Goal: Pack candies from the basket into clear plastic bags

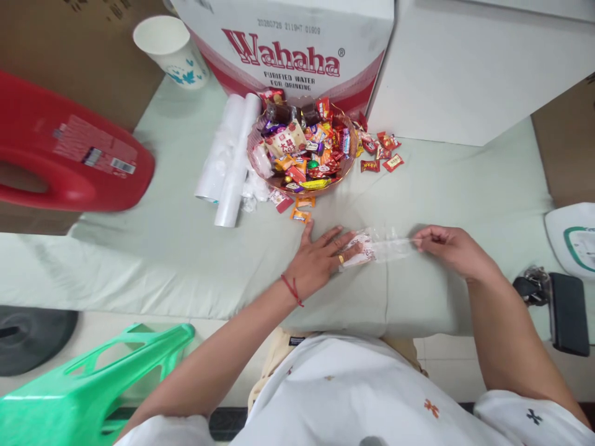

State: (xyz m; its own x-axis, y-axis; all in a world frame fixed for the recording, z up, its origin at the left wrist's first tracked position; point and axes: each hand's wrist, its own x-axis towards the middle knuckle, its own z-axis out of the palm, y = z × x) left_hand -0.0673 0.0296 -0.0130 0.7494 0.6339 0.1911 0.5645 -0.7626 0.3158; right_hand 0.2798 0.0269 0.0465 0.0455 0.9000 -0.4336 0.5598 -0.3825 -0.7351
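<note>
A clear plastic wrapper [393, 246] with a white and red printed packet [363, 248] at its left end lies on the pale green cloth. My left hand [320, 257] is spread flat, its fingertips resting on the packet. With its fingers pinched together, my right hand [441, 246] grips the right end of the clear wrapper, which is stretched between the two hands. Two orange candies [301, 215] sit just beyond my left fingers. Behind them stands a glass bowl [251, 148] full of mixed wrapped sweets.
Two white plastic rolls [232, 186] lie left of the bowl, near a paper cup [179, 56] and a red jug [74, 148]. Red candies [370, 166] lie right of it, before a Wahaha box [297, 37]. Keys [533, 286] and a black phone [568, 313] lie far right.
</note>
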